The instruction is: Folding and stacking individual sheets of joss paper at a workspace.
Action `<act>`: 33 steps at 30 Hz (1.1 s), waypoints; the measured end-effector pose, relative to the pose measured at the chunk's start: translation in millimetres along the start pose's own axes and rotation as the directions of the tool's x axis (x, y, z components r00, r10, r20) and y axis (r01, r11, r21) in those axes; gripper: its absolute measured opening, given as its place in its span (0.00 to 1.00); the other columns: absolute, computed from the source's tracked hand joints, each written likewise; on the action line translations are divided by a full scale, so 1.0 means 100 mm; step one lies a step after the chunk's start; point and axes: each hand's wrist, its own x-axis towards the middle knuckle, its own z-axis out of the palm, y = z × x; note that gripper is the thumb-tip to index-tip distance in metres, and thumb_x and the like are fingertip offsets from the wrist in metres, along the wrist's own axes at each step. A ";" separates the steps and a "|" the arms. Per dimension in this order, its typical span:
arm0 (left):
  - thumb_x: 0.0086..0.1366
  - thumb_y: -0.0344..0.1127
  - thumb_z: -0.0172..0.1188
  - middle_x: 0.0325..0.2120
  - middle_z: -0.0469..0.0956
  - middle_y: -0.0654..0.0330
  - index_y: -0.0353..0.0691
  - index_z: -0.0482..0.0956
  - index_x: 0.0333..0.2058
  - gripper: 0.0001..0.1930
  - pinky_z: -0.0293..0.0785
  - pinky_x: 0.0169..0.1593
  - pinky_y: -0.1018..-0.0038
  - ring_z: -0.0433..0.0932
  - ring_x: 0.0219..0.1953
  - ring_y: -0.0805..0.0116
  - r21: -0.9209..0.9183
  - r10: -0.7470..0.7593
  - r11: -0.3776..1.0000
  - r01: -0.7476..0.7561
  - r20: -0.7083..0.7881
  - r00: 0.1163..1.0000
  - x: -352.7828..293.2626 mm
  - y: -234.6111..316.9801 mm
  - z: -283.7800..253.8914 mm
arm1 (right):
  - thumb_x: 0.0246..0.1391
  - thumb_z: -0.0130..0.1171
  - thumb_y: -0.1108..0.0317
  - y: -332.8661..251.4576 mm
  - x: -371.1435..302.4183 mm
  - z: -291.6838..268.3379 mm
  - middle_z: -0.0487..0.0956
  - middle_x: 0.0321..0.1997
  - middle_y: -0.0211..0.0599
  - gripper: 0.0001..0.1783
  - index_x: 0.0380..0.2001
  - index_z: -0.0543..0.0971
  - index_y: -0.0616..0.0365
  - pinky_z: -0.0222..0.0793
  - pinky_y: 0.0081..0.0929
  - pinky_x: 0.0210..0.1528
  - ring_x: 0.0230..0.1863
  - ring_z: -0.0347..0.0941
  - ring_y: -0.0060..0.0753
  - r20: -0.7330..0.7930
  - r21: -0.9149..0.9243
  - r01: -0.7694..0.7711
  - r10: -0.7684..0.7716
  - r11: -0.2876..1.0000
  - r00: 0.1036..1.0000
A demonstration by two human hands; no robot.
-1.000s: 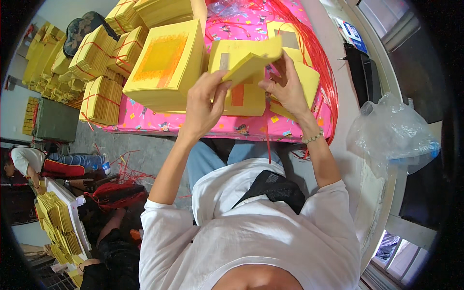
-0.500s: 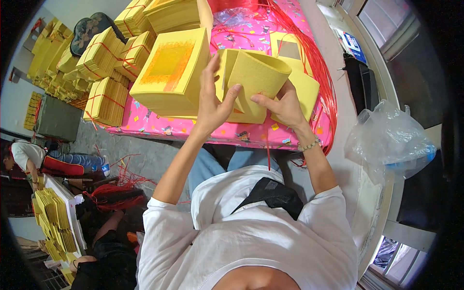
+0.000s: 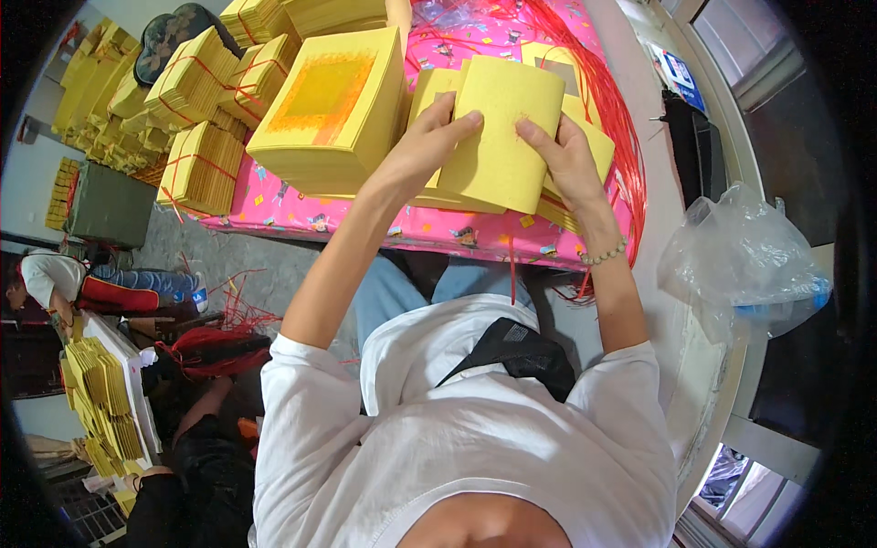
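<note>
Together, left hand (image 3: 427, 149), right hand (image 3: 574, 167) gripping yellow paper (image 3: 502, 155) near opposite edges, pink tablecloth (image 3: 420, 230) strip in front

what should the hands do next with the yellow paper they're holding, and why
Probably press the paper flat: it looks bowed between the left hand and right hand, and both thumbs rest on its upper face, well placed for gentle, even pressure.

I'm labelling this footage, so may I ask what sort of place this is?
Probably a small paper workshop: tied yellow paper bundles, loose red strips on the pink table cover, another person.
</note>
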 end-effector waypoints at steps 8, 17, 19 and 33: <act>0.65 0.34 0.52 0.43 0.73 0.55 0.32 0.65 0.51 0.18 0.69 0.48 0.72 0.73 0.45 0.69 -0.085 -0.094 0.991 0.101 0.081 0.992 0.08 0.08 0.04 | 0.53 0.64 0.65 0.03 0.06 -0.12 0.78 0.44 0.38 0.23 0.48 0.72 0.66 0.71 0.22 0.47 0.43 0.74 0.24 0.015 0.042 -0.083 0.083 0.996 0.996; 0.64 0.32 0.53 0.46 0.71 0.54 0.32 0.64 0.52 0.19 0.69 0.50 0.72 0.71 0.49 0.67 -0.015 0.015 1.000 -0.015 -0.024 1.000 0.13 -0.06 0.09 | 0.52 0.64 0.67 -0.01 0.05 -0.07 0.77 0.45 0.37 0.23 0.48 0.71 0.66 0.70 0.22 0.47 0.43 0.74 0.24 0.036 -0.081 0.077 -0.075 0.994 0.997; 0.65 0.32 0.52 0.48 0.72 0.54 0.32 0.64 0.52 0.19 0.69 0.50 0.72 0.71 0.49 0.67 0.030 0.080 0.996 -0.079 -0.023 0.997 0.10 -0.06 0.14 | 0.52 0.64 0.68 0.00 0.05 -0.05 0.77 0.45 0.37 0.23 0.49 0.71 0.66 0.70 0.21 0.46 0.43 0.74 0.23 0.038 -0.081 0.109 -0.106 0.991 0.994; 0.65 0.34 0.55 0.40 0.75 0.59 0.34 0.66 0.50 0.17 0.71 0.46 0.74 0.74 0.42 0.70 -0.068 -0.049 0.997 0.046 -0.050 0.998 0.22 -0.02 0.20 | 0.59 0.57 0.61 0.02 0.12 -0.07 0.80 0.37 0.35 0.18 0.43 0.75 0.66 0.73 0.18 0.36 0.34 0.75 0.19 -0.090 0.083 -0.132 0.140 0.988 0.986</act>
